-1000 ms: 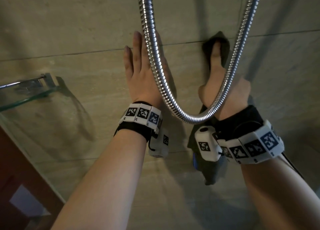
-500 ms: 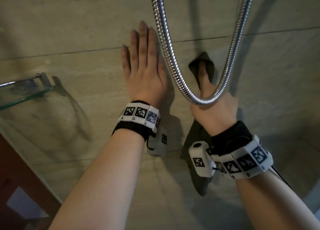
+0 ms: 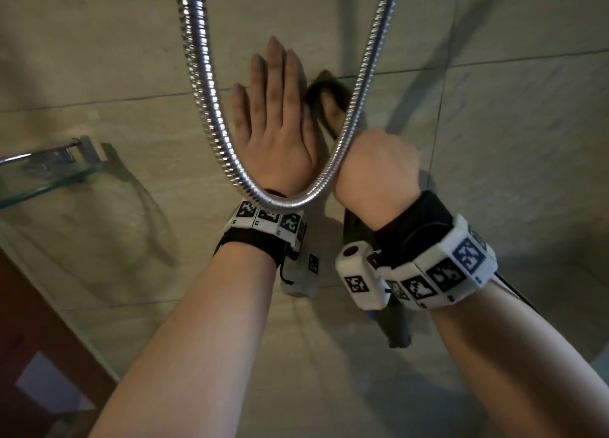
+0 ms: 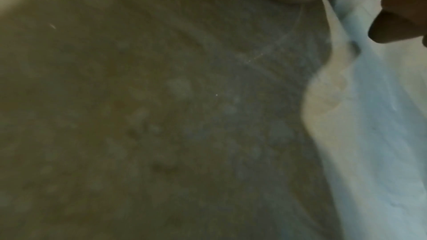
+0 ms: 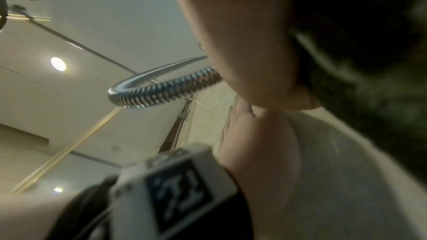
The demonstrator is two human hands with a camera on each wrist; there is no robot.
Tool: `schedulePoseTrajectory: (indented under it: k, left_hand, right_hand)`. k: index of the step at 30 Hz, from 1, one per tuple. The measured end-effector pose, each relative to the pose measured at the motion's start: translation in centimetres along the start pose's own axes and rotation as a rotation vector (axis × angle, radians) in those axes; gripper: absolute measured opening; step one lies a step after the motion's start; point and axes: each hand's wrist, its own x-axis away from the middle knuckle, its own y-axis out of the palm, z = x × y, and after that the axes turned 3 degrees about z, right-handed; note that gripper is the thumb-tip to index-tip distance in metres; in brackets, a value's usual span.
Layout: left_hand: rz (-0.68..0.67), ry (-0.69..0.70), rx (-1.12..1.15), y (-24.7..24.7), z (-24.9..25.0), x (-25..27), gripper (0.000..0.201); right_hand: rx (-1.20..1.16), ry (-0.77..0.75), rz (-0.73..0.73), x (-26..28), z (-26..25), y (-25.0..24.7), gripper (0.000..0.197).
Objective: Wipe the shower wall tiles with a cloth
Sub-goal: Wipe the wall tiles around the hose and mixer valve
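Observation:
A dark cloth (image 3: pixel 324 90) lies against the beige wall tiles (image 3: pixel 494 141), its lower end hanging below my right wrist. My right hand (image 3: pixel 372 167) grips the cloth and presses it to the wall, one finger stretched up along it. My left hand (image 3: pixel 276 131) rests flat on the tiles with its fingers straight, right beside the cloth. The right wrist view shows the cloth (image 5: pixel 369 107) blurred at the right. The left wrist view is mostly blurred tile (image 4: pixel 161 116).
A chrome shower hose (image 3: pixel 201 91) hangs in a loop in front of both wrists, and its bend (image 5: pixel 161 90) shows in the right wrist view. A glass shelf (image 3: pixel 43 177) juts from the wall at the left. A brown wooden frame (image 3: pixel 33 355) fills the lower left corner.
My right hand slid the cloth down the wall, then back up and left, so it now sits against my left hand. The left hand stayed flat on the tiles.

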Motion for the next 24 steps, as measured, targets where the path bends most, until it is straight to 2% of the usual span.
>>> schedulePoseTrajectory:
  k: [2, 4, 6, 8, 10, 12, 15, 18, 20, 21, 22, 24]
  left_hand:
    - [-0.041, 0.015, -0.009, 0.0, -0.2, 0.1, 0.052]
    - [-0.032, 0.013, -0.007, -0.2, 0.0, 0.2, 0.052]
    - [0.0, -0.003, 0.022, -0.4, 0.3, 0.3, 0.05]
    - [0.011, 0.007, 0.013, 0.0, -0.1, 0.4, 0.049]
    - [-0.043, 0.005, -0.004, 0.4, -0.6, 0.2, 0.052]
    - [-0.134, -0.017, -0.032, 0.1, -0.4, 0.1, 0.055]
    - [-0.278, -0.067, -0.075, -1.9, 0.9, -0.2, 0.069]
    - [-0.376, -0.097, -0.051, -2.8, 1.4, 0.2, 0.079]
    - [-0.377, -0.125, -0.014, -2.2, 1.3, 1.1, 0.069]
    - [-0.351, -0.125, 0.002, -1.9, 1.3, 1.7, 0.065]
    - [-0.324, -0.12, 0.028, -1.7, 1.4, 2.3, 0.066]
    - [-0.26, -0.096, 0.145, -1.7, 1.4, 3.4, 0.067]
  right_hand:
    - [-0.013, -0.037, -0.022, 0.6, 0.0, 0.4, 0.014]
    - [-0.068, 0.012, -0.017, 0.9, 1.2, 0.4, 0.025]
    - [-0.145, 0.139, -0.038, 0.9, 3.0, -0.4, 0.061]
    - [-0.177, 0.252, -0.029, 0.8, 4.1, -1.1, 0.078]
    - [-0.187, 0.289, -0.013, 0.6, 4.3, -0.9, 0.068]
    - [-0.176, 0.234, -0.008, 1.1, 3.7, -0.1, 0.052]
    - [-0.207, 0.099, -0.066, 2.5, 3.0, 0.9, 0.064]
    - [-0.267, 0.062, -0.22, 3.5, 3.2, 1.1, 0.07]
    - [-0.416, 0.123, -0.297, 3.9, 3.6, 1.9, 0.062]
    - [-0.486, 0.158, -0.306, 4.0, 3.9, 2.5, 0.05]
    - [-0.529, 0.185, -0.314, 4.1, 4.2, 2.9, 0.04]
    - [-0.669, 0.208, -0.315, 4.6, 4.5, 3.0, 0.035]
